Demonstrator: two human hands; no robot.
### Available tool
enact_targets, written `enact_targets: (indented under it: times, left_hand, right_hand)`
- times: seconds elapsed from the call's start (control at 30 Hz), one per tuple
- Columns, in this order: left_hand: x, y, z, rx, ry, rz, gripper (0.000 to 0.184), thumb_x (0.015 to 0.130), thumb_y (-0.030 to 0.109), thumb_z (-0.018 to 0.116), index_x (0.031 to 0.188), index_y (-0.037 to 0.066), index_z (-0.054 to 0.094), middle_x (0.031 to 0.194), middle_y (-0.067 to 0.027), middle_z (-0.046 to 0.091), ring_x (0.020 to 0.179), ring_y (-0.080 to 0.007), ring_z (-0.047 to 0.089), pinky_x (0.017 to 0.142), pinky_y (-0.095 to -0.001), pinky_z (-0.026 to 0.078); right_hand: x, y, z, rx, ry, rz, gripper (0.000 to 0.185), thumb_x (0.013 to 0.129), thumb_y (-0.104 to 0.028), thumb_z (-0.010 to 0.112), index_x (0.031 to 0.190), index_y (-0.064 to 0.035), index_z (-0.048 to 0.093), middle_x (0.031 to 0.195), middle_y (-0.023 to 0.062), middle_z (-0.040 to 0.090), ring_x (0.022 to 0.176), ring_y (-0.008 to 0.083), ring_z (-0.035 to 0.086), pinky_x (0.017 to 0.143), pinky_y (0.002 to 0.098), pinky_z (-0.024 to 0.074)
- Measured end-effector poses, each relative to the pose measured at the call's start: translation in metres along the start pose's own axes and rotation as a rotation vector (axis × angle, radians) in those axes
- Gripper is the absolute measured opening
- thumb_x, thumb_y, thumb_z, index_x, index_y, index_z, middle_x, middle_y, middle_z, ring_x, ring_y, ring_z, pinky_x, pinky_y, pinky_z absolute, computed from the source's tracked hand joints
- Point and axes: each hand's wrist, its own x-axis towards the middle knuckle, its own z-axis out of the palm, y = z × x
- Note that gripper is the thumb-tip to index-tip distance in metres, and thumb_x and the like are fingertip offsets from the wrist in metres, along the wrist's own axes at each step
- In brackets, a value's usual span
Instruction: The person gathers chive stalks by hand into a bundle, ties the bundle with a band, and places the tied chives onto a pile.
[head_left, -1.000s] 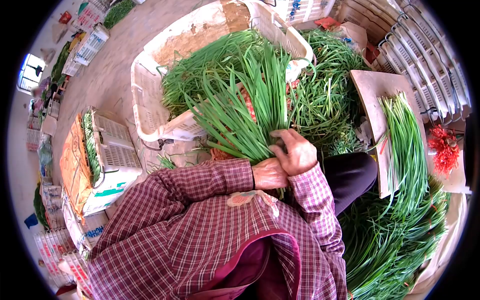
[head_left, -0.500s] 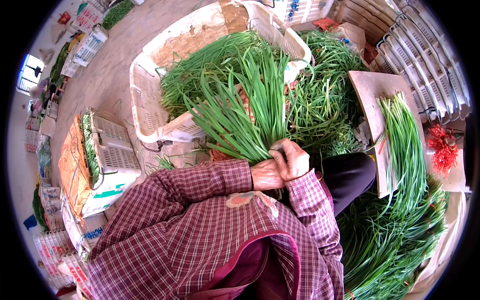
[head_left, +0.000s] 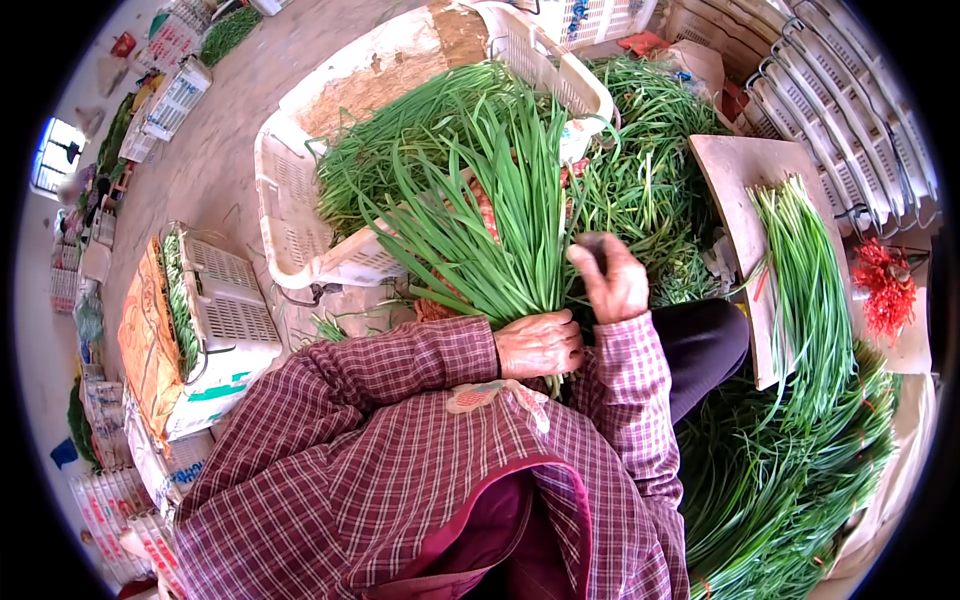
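Note:
A bunch of garlic chives (head_left: 520,220), its leaves fanned up and forward, stands in front of my body. My left hand (head_left: 541,345) is closed around its lower part, with short stalk ends showing below the fist. Just right of the bunch, my right hand (head_left: 612,280) is raised, thumb and fingers apart and slightly bent, with nothing visible in it. Behind the bunch, more loose chives (head_left: 400,140) lie in a white plastic crate (head_left: 290,190). To the right, another bundle of chives (head_left: 805,270) rests on a board (head_left: 735,200).
Loose green leaves (head_left: 650,180) are heaped beyond my right knee (head_left: 705,345). Tied chives (head_left: 790,490) are piled at the lower right. Red ties (head_left: 882,290) hang beside the board. Stacked crates (head_left: 840,120) stand at the back right; a filled crate (head_left: 235,300) sits on the left.
My right hand has come off the bunch and moved up and right, its fingers parting. My left hand still grips the stalks, and the leaves have spread slightly.

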Motion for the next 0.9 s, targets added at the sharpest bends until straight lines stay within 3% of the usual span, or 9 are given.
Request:
enact_targets:
  times: [0.13,0.33,0.4,0.47,0.53,0.6,0.67,0.77,0.9]
  left_hand:
    - [0.001,0.001,0.018,0.017,0.191,-0.053,0.007,0.074,0.019,0.058,0.076,0.012,0.058,0.072,0.0010,0.055,0.076,-0.0145,0.055,0.072,-0.0294,0.041]
    - [-0.001,0.001,-0.004,0.070,0.003,0.011,0.007,0.068,0.013,0.061,0.073,0.009,0.059,0.078,-0.0023,0.056,0.077,-0.0171,0.056,0.077,-0.0312,0.046]
    - [0.001,0.000,-0.003,0.070,0.043,0.013,0.006,0.068,0.014,0.061,0.072,0.010,0.058,0.077,-0.0020,0.055,0.076,-0.0169,0.055,0.077,-0.0311,0.046]
    - [0.001,-0.001,-0.005,0.071,0.084,0.014,0.006,0.068,0.014,0.061,0.071,0.010,0.058,0.076,-0.0017,0.055,0.074,-0.0167,0.054,0.078,-0.0311,0.045]
    - [0.002,-0.001,-0.013,0.088,0.086,0.019,0.007,0.070,0.017,0.058,0.068,0.011,0.056,0.069,0.0001,0.054,0.076,-0.0161,0.055,0.085,-0.0328,0.042]
    - [0.003,-0.001,-0.013,0.125,0.119,0.026,0.005,0.069,0.016,0.059,0.069,0.011,0.057,0.071,-0.0002,0.053,0.077,-0.0164,0.054,0.085,-0.0337,0.044]
    - [0.003,-0.001,-0.015,0.163,0.151,0.032,0.006,0.067,0.014,0.060,0.071,0.011,0.057,0.073,-0.0004,0.052,0.078,-0.0168,0.052,0.085,-0.0345,0.045]
    - [0.005,-0.001,-0.021,0.038,0.216,0.015,0.007,0.067,0.015,0.059,0.069,0.011,0.054,0.072,0.0000,0.049,0.080,-0.0173,0.051,0.097,-0.0433,0.041]
    - [0.005,-0.001,-0.020,0.028,0.234,0.009,0.008,0.067,0.015,0.060,0.069,0.010,0.053,0.073,0.0000,0.049,0.080,-0.0174,0.051,0.098,-0.0433,0.042]
  right_hand:
    - [-0.002,0.000,0.014,-0.034,-0.065,0.023,0.022,0.081,-0.023,0.070,0.087,-0.0029,0.065,0.081,0.0129,0.067,0.072,0.0225,0.067,0.065,0.0350,0.0517]
    - [-0.018,0.010,0.008,0.288,0.028,0.251,0.017,0.084,-0.017,0.068,0.086,-0.0010,0.063,0.065,0.0049,0.063,0.059,0.0085,0.057,0.057,0.0255,0.0473]
    - [-0.025,0.019,0.012,0.354,0.035,0.224,0.016,0.088,-0.018,0.065,0.089,-0.0026,0.060,0.068,0.0024,0.063,0.058,0.0079,0.054,0.054,0.0240,0.0458]
    - [-0.029,0.012,0.015,0.689,0.099,0.322,0.013,0.091,-0.017,0.061,0.092,-0.0052,0.056,0.074,0.0005,0.062,0.059,0.0071,0.052,0.053,0.0222,0.0451]
    - [-0.029,0.012,0.018,0.741,0.115,0.231,0.009,0.093,-0.016,0.058,0.093,-0.0077,0.053,0.079,-0.0008,0.061,0.060,0.0057,0.051,0.052,0.0196,0.0442]
    - [-0.030,0.009,0.013,0.879,0.176,0.369,0.008,0.093,-0.015,0.058,0.092,-0.0082,0.054,0.078,-0.0015,0.059,0.061,0.0048,0.051,0.052,0.0181,0.0436]
    - [-0.030,0.017,0.012,0.855,0.172,0.363,0.009,0.091,-0.015,0.060,0.092,-0.0084,0.054,0.075,-0.0022,0.058,0.060,0.0047,0.050,0.052,0.0177,0.0437]
    - [-0.030,0.018,0.009,0.935,0.150,0.386,0.009,0.089,-0.013,0.063,0.091,-0.0063,0.057,0.072,-0.0026,0.058,0.059,0.0049,0.053,0.052,0.0186,0.0462]
    - [-0.030,0.010,0.003,0.853,0.165,0.443,0.010,0.088,-0.013,0.064,0.093,-0.0040,0.061,0.075,0.0000,0.063,0.062,0.0069,0.059,0.053,0.0193,0.0462]
